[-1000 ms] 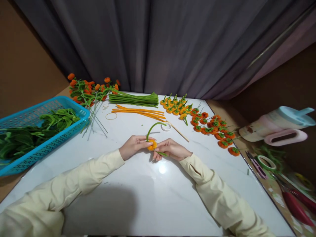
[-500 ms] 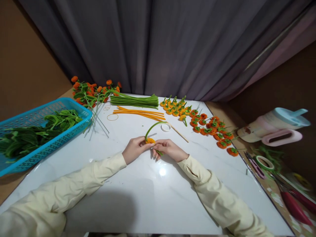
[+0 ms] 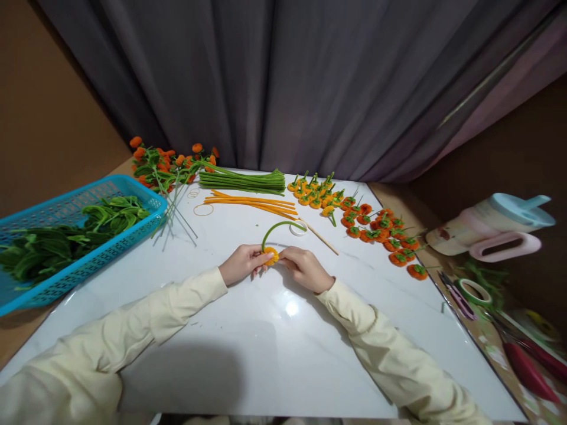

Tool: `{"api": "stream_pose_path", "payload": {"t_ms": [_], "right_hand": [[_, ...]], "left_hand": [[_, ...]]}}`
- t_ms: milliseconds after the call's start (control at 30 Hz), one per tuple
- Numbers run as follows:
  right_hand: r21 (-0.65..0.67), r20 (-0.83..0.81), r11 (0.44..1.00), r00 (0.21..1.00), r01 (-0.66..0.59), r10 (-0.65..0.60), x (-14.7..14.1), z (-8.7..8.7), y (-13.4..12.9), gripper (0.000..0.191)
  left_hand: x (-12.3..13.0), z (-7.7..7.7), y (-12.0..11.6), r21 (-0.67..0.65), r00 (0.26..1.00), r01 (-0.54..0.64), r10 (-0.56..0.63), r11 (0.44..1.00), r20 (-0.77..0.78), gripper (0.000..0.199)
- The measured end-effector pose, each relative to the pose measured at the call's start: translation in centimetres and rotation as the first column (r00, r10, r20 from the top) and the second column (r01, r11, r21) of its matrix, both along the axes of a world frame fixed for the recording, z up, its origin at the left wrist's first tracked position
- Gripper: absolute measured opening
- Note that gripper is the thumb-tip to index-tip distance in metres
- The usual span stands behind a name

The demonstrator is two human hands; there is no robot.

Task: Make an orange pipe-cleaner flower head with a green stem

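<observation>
A small yellow-orange flower is pinched between the thumb and fingers of my left hand. From it a green fuzzy stem arches up and to the right, its tip over a white ring. My right hand is closed at the flower's right edge, fingertips pressed together; what they grip is too small to make out. Beyond my hands lie orange fuzzy sticks and a bundle of green ones. A thin wooden stick lies right of the ring.
At left stands a blue basket of green leaves, with orange flowers behind. Yellow flower heads and orange ones lie at right. A tumbler, green tape and red-handled pliers are beyond the right edge.
The yellow flower now faces me more fully in my left hand. My right hand's fingers have curled in, and the green piece seen below them is out of sight.
</observation>
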State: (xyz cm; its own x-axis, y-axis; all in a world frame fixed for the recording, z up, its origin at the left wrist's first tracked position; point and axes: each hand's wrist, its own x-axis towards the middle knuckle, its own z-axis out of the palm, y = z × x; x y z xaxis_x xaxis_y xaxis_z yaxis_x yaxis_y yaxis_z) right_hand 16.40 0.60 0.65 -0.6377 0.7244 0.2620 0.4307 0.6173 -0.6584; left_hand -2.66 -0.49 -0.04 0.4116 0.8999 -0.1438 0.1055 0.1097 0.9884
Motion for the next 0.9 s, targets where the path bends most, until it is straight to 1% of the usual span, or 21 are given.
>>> {"api": "stream_pose_path", "payload": {"t_ms": [33,100,200,233,267,333,367,400,433,467,533,567,600,667,767,833,867,900], "right_hand": [[-0.022,-0.015,1.0,1.0,-0.004,0.004,0.0,-0.1,0.1,0.017],[-0.121,-0.049,0.992,0.999,-0.016,0.01,0.0,-0.1,0.1,0.017],[-0.322,-0.125,0.946,0.992,-0.048,0.008,-0.5,0.0,-0.3,0.022],[-0.366,-0.151,0.929,0.989,-0.06,0.004,-0.8,0.0,-0.6,0.024],[-0.359,-0.167,0.932,0.986,-0.045,-0.017,-0.9,0.1,-0.9,0.025],[-0.223,-0.178,0.973,0.979,0.056,-0.097,-1.1,0.0,-1.4,0.025],[-0.124,-0.192,0.983,0.969,0.135,-0.157,-1.1,0.0,-1.6,0.025],[-0.013,-0.219,0.975,0.951,0.22,-0.218,-1.0,0.0,-1.7,0.023],[0.098,-0.252,0.952,0.932,0.292,-0.26,-0.8,0.0,-1.7,0.02],[0.199,-0.278,0.921,0.92,0.335,-0.275,-0.6,0.0,-1.7,0.018],[0.383,-0.284,0.858,0.928,0.342,-0.243,-0.3,0.1,-1.5,0.018],[0.45,-0.256,0.838,0.943,0.31,-0.211,-0.2,0.1,-1.4,0.023],[0.483,-0.211,0.837,0.962,0.257,-0.174,-0.1,0.0,-1.2,0.028],[0.481,-0.122,0.863,0.987,0.154,-0.108,-0.2,-0.2,-1.1,0.034],[0.391,-0.065,0.917,0.997,0.073,-0.052,-0.3,-0.9,-1.1,0.033],[0.341,-0.077,0.936,0.995,0.083,-0.061,-0.3,-1.4,-1.2,0.03],[0.328,-0.101,0.937,0.991,0.118,-0.089,-0.2,-1.6,-1.3,0.03],[0.318,-0.141,0.931,0.98,0.178,-0.139,-0.1,-1.6,-1.3,0.029]], "left_hand": [[0.0,0.0,0.0,-0.01,1.0,0.015,-0.015,1.0,0.01,0.036],[0.1,0.0,0.1,-0.019,0.999,0.012,-0.012,1.0,0.029,0.036],[0.4,0.2,0.1,-0.011,0.996,-0.056,0.056,0.998,0.063,0.034],[0.4,0.3,0.1,-0.014,0.993,-0.085,0.085,0.996,0.086,0.033],[0.5,0.4,0.1,-0.026,0.987,-0.111,0.113,0.994,0.115,0.032],[0.4,0.6,0.2,-0.079,0.968,-0.145,0.158,0.986,0.197,0.029],[0.3,0.7,0.2,-0.116,0.957,-0.146,0.17,0.982,0.237,0.028],[0.2,0.8,0.3,-0.152,0.95,-0.126,0.163,0.98,0.266,0.027],[0.1,0.9,0.3,-0.179,0.95,-0.085,0.134,0.98,0.283,0.026],[-0.1,0.9,0.3,-0.186,0.952,-0.03,0.084,0.982,0.293,0.025],[-0.3,1.0,0.3,-0.162,0.959,0.094,-0.046,0.982,0.281,0.025],[-0.4,1.0,0.2,-0.145,0.959,0.149,-0.106,0.978,0.264,0.025],[-0.5,1.0,0.2,-0.133,0.957,0.191,-0.155,0.972,0.244,0.026],[-0.6,1.0,0.2,-0.13,0.959,0.235,-0.208,0.963,0.194,0.029],[-0.7,0.9,0.3,-0.111,0.973,0.21,-0.196,0.971,0.119,0.037],[-0.8,0.7,0.6,-0.103,0.976,0.2,-0.189,0.974,0.107,0.044],[-0.8,0.6,0.7,-0.106,0.975,0.201,-0.189,0.974,0.114,0.047],[-0.9,0.6,0.9,-0.115,0.975,0.196,-0.181,0.974,0.126,0.049]]}}
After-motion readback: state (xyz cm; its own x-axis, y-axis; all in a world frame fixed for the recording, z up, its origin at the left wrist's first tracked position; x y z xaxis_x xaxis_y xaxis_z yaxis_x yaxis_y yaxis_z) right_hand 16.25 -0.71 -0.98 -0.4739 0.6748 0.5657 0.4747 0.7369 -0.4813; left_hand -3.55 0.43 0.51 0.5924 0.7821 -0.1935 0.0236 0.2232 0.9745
